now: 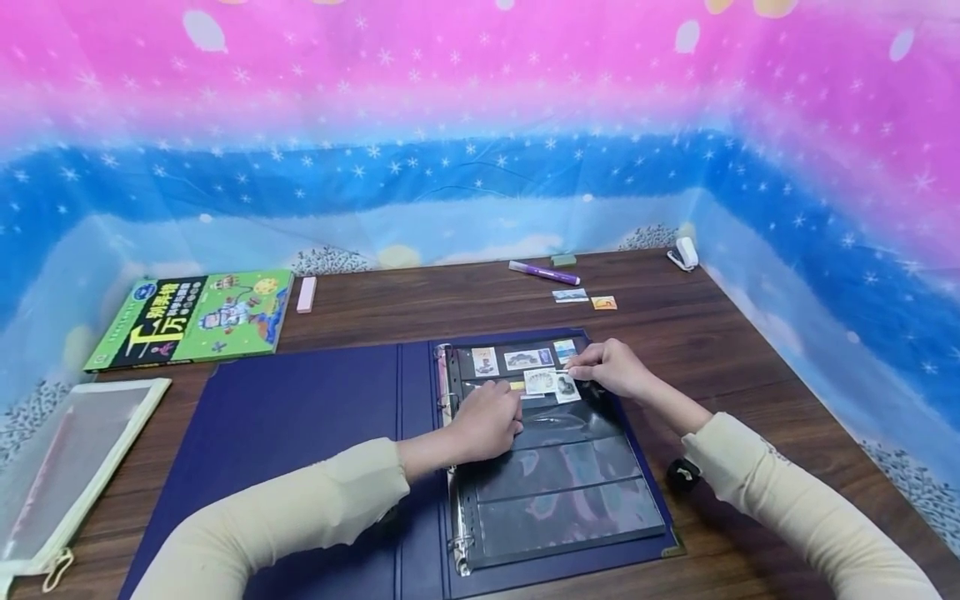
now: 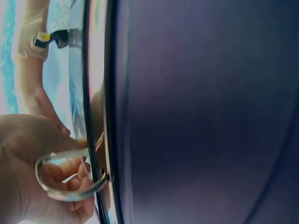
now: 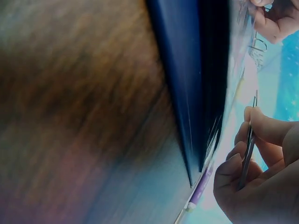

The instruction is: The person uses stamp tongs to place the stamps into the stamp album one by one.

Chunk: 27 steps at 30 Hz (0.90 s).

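My right hand (image 1: 617, 367) pinches a pair of slim metal tweezers (image 3: 248, 156), whose tips meet the stamps at the upper right of a black album page (image 1: 562, 517). Two pale stamps, one a white stamp (image 1: 539, 382) and one an upright stamp (image 1: 567, 387), lie by those tips. Above them, a row holds a small upright stamp (image 1: 485, 362), a wide stamp (image 1: 528, 358) and a blue stamp (image 1: 565, 351). My left hand (image 1: 489, 421) rests on the page beside the rings with bent fingers; whether they pinch the clear pocket film is hidden.
The blue ring binder (image 1: 300, 417) lies spread on the wooden table. Beyond it are two loose stamps (image 1: 570, 295), a purple marker (image 1: 545, 272), a green eraser-like block (image 1: 562, 260) and a white stapler-like object (image 1: 683, 254). At left lie a green book (image 1: 202, 317), a pink-white block (image 1: 306, 295) and a zip pouch (image 1: 75, 458).
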Tool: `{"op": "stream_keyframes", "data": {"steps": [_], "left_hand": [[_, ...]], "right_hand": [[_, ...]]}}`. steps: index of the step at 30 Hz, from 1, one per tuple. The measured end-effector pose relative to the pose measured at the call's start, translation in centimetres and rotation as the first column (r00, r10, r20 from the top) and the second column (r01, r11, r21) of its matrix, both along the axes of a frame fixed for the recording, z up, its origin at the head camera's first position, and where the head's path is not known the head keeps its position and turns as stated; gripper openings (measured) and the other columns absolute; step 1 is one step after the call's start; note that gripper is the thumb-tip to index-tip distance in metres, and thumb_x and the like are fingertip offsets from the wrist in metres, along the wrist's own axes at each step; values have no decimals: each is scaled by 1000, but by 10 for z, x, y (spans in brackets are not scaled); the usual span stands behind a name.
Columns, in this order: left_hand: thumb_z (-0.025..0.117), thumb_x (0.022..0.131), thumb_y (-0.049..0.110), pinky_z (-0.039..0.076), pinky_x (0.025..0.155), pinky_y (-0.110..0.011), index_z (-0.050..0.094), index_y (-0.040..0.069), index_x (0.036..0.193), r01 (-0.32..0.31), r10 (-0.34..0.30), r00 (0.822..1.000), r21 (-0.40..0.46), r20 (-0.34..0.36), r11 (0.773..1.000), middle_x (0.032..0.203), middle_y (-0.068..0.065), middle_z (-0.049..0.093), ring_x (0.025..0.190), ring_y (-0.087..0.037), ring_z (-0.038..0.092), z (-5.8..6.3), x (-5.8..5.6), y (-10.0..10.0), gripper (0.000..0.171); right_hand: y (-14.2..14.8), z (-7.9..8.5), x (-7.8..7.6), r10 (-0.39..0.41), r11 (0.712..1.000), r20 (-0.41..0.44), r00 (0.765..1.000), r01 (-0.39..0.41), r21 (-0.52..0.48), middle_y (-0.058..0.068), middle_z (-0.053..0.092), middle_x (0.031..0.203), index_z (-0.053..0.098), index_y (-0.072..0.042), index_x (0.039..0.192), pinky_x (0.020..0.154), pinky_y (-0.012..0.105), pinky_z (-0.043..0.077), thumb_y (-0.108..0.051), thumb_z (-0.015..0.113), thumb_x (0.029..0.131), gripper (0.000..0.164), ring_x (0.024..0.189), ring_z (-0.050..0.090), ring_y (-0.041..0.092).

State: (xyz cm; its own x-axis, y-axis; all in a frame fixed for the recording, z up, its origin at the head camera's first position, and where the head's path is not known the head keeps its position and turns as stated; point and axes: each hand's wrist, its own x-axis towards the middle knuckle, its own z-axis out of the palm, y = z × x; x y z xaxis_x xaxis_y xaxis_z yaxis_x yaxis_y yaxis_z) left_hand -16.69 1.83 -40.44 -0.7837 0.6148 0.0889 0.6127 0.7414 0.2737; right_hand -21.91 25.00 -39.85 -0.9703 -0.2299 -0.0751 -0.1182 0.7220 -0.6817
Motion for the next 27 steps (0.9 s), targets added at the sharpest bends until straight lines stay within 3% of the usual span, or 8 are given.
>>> {"op": "stream_keyframes", "data": {"steps": [3,5,8,10,15,17,21,27], "left_hand": [[63,85,20,45,70,-33,57,12,84,11,-16,997,-69,-70,998,83,-2,60,80,-20,57,-1,3,1,10],[63,86,20,46,73,-35,56,12,87,21,-25,998,-75,-58,997,84,-2,60,82,-20,58,-1,2,1,11],[65,84,18,45,75,-36,53,9,91,27,-27,997,-2,71,1000,84,-3,57,81,-20,56,1,-5,-1,16],[67,83,17,44,73,-35,52,7,91,16,-27,983,58,182,998,81,-3,54,77,-18,52,3,-12,-4,20],[65,85,20,42,69,-33,54,10,67,8,-38,947,93,318,996,64,4,52,62,-12,50,11,-22,-10,24],[62,88,19,41,68,-29,53,12,60,35,-66,938,97,340,995,58,6,50,56,-9,49,13,-25,-13,30],[58,89,10,39,65,-21,56,8,66,114,-169,904,160,393,981,60,5,48,56,-7,46,16,-31,-19,23],[55,89,6,36,71,-21,59,5,73,282,-308,901,129,305,951,75,0,49,71,-9,41,16,-39,-25,17]], "right_hand": [[0,0,1,-9,1000,17,1000,9,-14,14,72,97,75,-3,92,77,26,47,-13,67,83,15,70,62,13],[0,1,2,-10,1000,15,1000,10,-18,14,72,95,75,-3,91,75,25,46,-13,67,83,15,67,59,9],[-2,1,2,10,1000,-21,1000,-11,-12,13,72,91,75,-3,90,76,25,46,-12,68,82,14,74,61,10],[-3,1,2,25,1000,-40,999,-25,-2,12,72,90,75,-4,90,77,27,47,-12,68,82,13,85,63,14],[-8,-1,3,31,999,-34,999,-31,18,12,72,93,75,-5,90,81,32,48,-13,68,82,13,97,64,26],[-11,-2,5,33,999,-33,999,-33,23,13,72,95,75,-4,89,82,32,48,-13,68,82,13,98,64,26],[-18,-5,9,53,998,-16,998,-53,29,12,72,93,76,-4,87,75,26,47,-13,69,81,12,89,64,20],[-28,-7,12,150,988,47,988,-151,31,10,71,89,76,-6,87,70,24,46,-13,69,81,12,79,58,8]]}}
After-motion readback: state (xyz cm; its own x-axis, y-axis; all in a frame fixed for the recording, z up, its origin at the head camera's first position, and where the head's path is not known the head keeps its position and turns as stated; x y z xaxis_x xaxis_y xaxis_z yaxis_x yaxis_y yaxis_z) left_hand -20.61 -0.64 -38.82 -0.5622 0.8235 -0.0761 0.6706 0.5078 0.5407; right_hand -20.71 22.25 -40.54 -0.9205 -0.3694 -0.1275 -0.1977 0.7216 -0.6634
